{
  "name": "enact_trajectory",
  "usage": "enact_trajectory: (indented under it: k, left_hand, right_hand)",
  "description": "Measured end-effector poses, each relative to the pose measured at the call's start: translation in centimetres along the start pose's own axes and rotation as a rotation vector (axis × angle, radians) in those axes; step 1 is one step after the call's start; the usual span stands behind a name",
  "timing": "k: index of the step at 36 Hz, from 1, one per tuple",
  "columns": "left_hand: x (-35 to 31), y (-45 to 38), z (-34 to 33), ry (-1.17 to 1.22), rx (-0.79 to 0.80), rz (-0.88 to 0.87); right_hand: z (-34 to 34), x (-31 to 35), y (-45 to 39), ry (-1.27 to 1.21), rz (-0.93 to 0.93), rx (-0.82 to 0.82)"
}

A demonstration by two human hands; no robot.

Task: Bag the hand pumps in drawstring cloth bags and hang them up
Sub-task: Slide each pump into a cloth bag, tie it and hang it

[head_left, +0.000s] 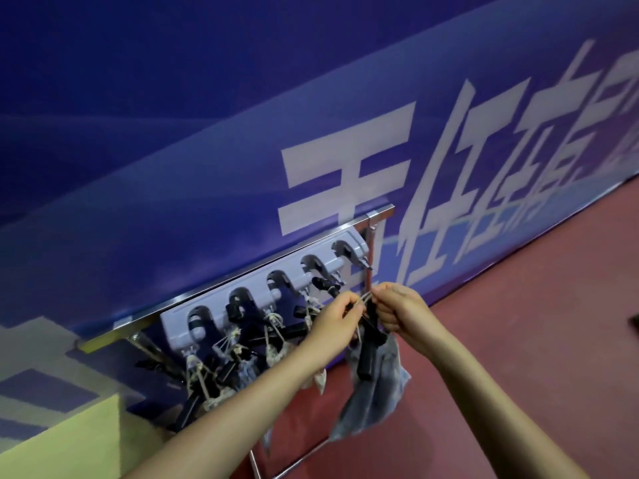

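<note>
A grey hook rack (249, 288) with several black-lined hooks is fixed under a metal shelf edge against the blue wall. Several bagged black hand pumps (221, 368) hang from its left hooks by pale cords. The rightmost hook (347, 252) carries nothing. My left hand (337, 316) and my right hand (397, 311) both pinch the pale drawstring (366, 299) of a grey cloth bag (375, 392) just below the rack's right end. A black pump (370, 347) sticks out of that bag's mouth, and the bag hangs limp beneath my hands.
The blue wall (207, 133) with large white characters fills the background. A chrome frame (297, 461) stands below the rack on the red floor (536, 323). A yellow-green surface (58, 444) lies at lower left. A dark object (634, 321) shows at the right edge.
</note>
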State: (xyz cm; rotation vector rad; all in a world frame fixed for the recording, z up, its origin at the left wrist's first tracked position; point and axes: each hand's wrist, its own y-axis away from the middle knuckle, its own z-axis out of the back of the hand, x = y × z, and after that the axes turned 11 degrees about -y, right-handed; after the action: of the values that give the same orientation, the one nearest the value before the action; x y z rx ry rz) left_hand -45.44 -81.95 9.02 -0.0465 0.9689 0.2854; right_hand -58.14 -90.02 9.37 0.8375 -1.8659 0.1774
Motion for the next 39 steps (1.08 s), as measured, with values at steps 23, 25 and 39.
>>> enact_trajectory:
  k: [23,25,39]
  left_hand:
    - [4.8,-8.9,-2.2,-0.205,-0.222,0.400]
    - [4.8,-9.2,-2.5,-0.267,-0.262,0.407]
    - [5.1,-9.0,-3.0,-0.090,-0.280,0.411]
  right_hand:
    - [1.5,-4.3,-12.1,0.401,0.033,-0.120]
    - [1.3,-4.4,-12.3,0.381,0.032,-0.126]
    - [1.4,-5.4,-11.2,0.264,-0.056,-0.179]
